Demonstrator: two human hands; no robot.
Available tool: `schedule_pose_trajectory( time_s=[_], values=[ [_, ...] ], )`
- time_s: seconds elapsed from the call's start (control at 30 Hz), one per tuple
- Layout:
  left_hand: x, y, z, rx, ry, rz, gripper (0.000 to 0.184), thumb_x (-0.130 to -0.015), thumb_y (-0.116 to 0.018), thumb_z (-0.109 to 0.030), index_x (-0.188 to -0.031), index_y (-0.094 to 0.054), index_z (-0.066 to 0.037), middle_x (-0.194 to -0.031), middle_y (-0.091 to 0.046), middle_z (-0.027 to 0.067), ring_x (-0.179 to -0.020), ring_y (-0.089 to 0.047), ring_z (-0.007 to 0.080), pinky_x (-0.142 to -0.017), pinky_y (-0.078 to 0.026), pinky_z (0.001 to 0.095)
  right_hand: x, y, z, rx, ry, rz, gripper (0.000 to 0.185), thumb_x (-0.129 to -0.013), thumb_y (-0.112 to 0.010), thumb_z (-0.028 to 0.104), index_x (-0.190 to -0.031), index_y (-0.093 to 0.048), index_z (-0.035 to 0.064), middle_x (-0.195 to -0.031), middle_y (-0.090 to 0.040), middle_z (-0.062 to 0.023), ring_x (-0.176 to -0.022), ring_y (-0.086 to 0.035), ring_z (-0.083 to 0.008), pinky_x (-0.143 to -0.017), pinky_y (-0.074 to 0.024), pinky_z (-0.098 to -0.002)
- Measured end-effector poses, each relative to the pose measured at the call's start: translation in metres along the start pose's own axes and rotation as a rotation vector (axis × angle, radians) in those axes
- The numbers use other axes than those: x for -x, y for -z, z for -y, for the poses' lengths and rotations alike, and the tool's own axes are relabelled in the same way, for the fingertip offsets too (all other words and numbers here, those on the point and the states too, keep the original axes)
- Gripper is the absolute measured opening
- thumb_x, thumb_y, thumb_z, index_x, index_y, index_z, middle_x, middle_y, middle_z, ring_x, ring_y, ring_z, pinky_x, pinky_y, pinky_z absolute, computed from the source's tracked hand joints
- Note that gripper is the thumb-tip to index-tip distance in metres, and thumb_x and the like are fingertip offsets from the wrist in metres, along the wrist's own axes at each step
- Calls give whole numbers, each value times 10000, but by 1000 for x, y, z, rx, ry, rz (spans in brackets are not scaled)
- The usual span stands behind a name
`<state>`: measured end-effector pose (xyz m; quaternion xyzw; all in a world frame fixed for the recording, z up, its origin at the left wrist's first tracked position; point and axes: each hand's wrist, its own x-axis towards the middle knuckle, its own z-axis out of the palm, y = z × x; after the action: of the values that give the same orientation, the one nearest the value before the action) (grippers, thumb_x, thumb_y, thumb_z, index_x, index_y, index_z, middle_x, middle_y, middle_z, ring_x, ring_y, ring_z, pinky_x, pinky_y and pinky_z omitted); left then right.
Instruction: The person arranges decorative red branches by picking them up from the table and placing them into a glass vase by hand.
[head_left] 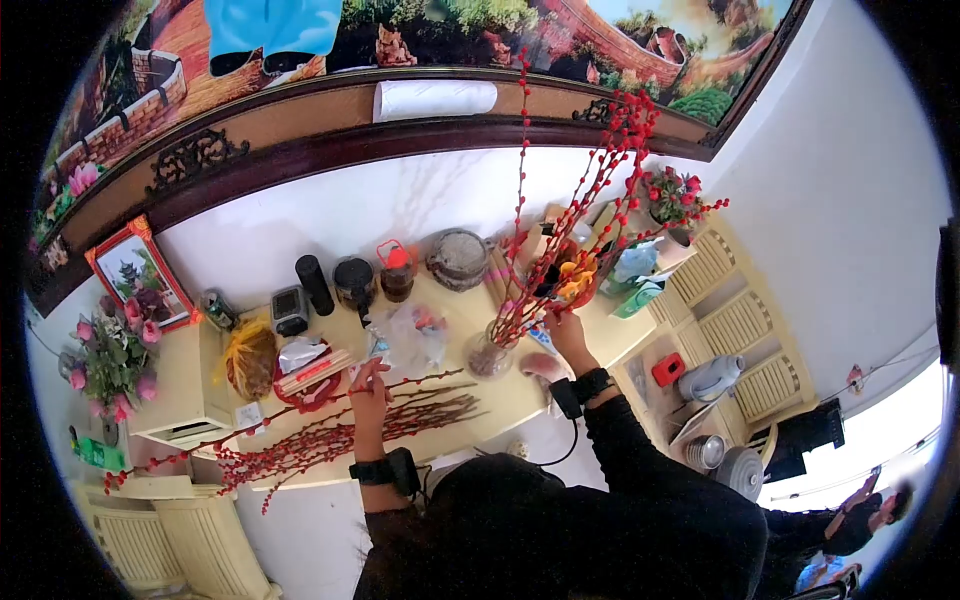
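My left hand [370,387] is closed round one long branch with red berries [210,441], which reaches out to the left over the table. Beneath it lies a bundle of similar berry branches [330,437] along the table's front edge. In the middle stands a glass vase [489,356], with several upright red berry branches [590,195] leaning to the right. My right hand [567,332] is beside these stems, just right of the vase's neck. Its fingers are bent, and whether they grip a stem is too small to tell.
Along the wall stand jars, a black cylinder [314,285] and a grey pot [459,260]. A red basket [309,376] and a yellow bag [250,360] are at left. Chairs [765,370] stand at right; another person [862,522] is at far right.
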<state>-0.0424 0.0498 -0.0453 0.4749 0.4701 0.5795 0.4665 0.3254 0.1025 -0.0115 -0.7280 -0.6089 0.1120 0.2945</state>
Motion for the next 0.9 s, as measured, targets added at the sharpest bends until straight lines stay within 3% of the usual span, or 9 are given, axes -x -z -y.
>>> schedule_pose_trajectory(
  time_s=[0.1, 0.2, 0.43, 0.53, 0.63, 0.77, 0.9],
  values=[
    [3, -2, -5, 31, 26, 11, 251, -853, -368, -62, -1072, -472, -2, -889, -559, 74, -411, -442, 52, -387, -364, 185, 1, -7, 2, -152, 65, -93, 210, -811, -452, 161, -847, -548, -23, -657, -575, -165, -607, -574, -283, -538, -436, -345],
    [4, -3, -5, 47, 7, 51, 250, -856, -367, -73, -1073, -467, 2, -900, -557, 78, -407, -440, 55, -387, -365, 191, 7, -8, 4, -109, 102, -125, 197, -815, -439, 140, -872, -539, -20, -646, -574, -152, -600, -579, -268, -539, -442, -330],
    [11, -3, -16, -30, 14, 32, 242, -855, -385, -83, -1066, -468, 0, -884, -555, 80, -434, -445, 64, -390, -375, 203, 10, 8, 11, -301, -49, -122, 185, -789, -508, 139, -898, -527, -9, -700, -584, -141, -581, -567, -219, -531, -437, -302],
    [10, -3, -11, -40, 36, 11, 236, -852, -386, -74, -1057, -473, 1, -884, -554, 85, -428, -445, 68, -392, -387, 203, 4, 12, 16, -231, 87, -258, 198, -764, -544, 130, -903, -521, -9, -714, -587, -116, -585, -561, -189, -528, -436, -282],
    [13, -3, -4, -19, -12, 38, 232, -845, -389, -46, -1054, -477, -1, -889, -552, 86, -424, -448, 69, -395, -397, 205, -7, 8, 15, -172, 89, -299, 222, -727, -559, 92, -922, -513, -6, -745, -584, -96, -598, -560, -173, -528, -437, -270],
    [12, -5, -7, -5, -14, 62, 234, -840, -384, -29, -1052, -476, 3, -894, -550, 91, -424, -448, 69, -395, -396, 205, 2, 23, 54, -318, 35, -393, 309, -664, -538, 12, -970, -500, 8, -829, -567, -86, -633, -549, -150, -527, -431, -257],
    [14, -8, -7, -5, -28, 63, 231, -830, -388, -19, -1038, -483, 9, -885, -553, 95, -421, -453, 73, -387, -390, 200, 7, 37, 73, -478, 77, -340, 326, -673, -563, 18, -988, -482, 5, -808, -549, -66, -618, -489, -116, -545, -414, -234]
  ],
)
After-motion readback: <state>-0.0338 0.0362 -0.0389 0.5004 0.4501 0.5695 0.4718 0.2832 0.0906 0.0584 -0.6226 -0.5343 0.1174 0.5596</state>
